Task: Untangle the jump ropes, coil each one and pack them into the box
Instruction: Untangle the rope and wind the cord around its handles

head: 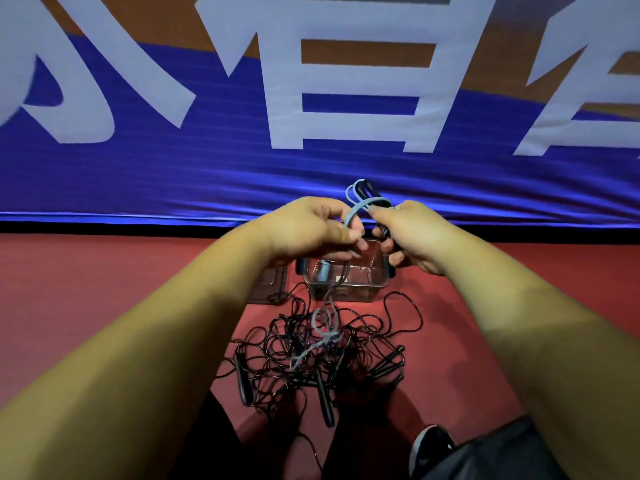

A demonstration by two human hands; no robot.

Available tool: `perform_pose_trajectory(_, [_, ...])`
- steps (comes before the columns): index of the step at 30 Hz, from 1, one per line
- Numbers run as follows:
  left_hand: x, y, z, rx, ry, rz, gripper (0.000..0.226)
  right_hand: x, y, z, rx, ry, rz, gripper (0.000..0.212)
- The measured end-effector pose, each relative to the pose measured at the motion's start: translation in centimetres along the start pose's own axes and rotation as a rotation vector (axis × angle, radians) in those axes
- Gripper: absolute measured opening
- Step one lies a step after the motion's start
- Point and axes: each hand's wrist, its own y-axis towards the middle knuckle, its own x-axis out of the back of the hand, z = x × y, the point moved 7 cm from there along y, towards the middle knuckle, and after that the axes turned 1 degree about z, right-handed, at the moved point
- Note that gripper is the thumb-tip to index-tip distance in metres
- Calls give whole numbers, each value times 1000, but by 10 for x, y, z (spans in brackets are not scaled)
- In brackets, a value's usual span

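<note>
A light blue jump rope (353, 214) is up in the air between the two hands, a few of its loops standing above the knuckles with a black handle (367, 190) poking out among them. From the hands the same blue cord drops down past the box and trails into the heap on the floor, where its lower stretch (322, 327) curls over the black cords.

The left hand (311, 230) pinches the blue cord between thumb and fingertips. The right hand (412, 237) is clenched around the bundle of loops together with a dark handle that shows below its fingers.

Right under the hands sits a clear plastic box (346, 278) with dark clips at its sides; something small and grey lies inside, too blurred to name. Just left of the box lies a flat transparent lid (270, 282).

Nearer to the person, a tangle of black jump ropes (311, 355) sprawls on the red floor (104, 289), thin cords looping over each other and several black handles (325, 400) sticking out of it. One loop reaches up beside the box on the right.

At the bottom edge a black shoe (429, 448) and dark clothing show. Behind everything hangs a blue and orange banner (207, 168) with large white characters.
</note>
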Motion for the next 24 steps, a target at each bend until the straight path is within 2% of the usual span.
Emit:
perform_pose_trajectory(2, [-4,-2,4,8,-64,95,14,2,0,2,4,-4,13,24])
perform_pose_trajectory(4, [-4,-4,1,-1,-101,121,17,1,0,1,-2,-24,52,21])
perform_pose_trajectory(7, [2,-5,-7,-58,-67,84,24,-1,1,2,-11,-10,87,17])
perform_pose_trajectory(10, [7,-7,-11,-114,77,63,26,-4,-1,3,-12,-17,120,14])
perform_pose_trajectory(15, [10,-13,-14,-102,130,37,27,-3,-8,4,-65,81,170,13])
perform_pose_trajectory(18, [15,-13,-5,-54,202,17,25,-2,-15,5,-89,138,231,1])
perform_pose_trajectory(21, [21,-7,4,-16,409,-36,18,-4,-20,8,-106,199,282,17])
perform_pose_trajectory(24, [19,-1,16,52,418,-24,21,-9,-21,11,-100,218,289,28])
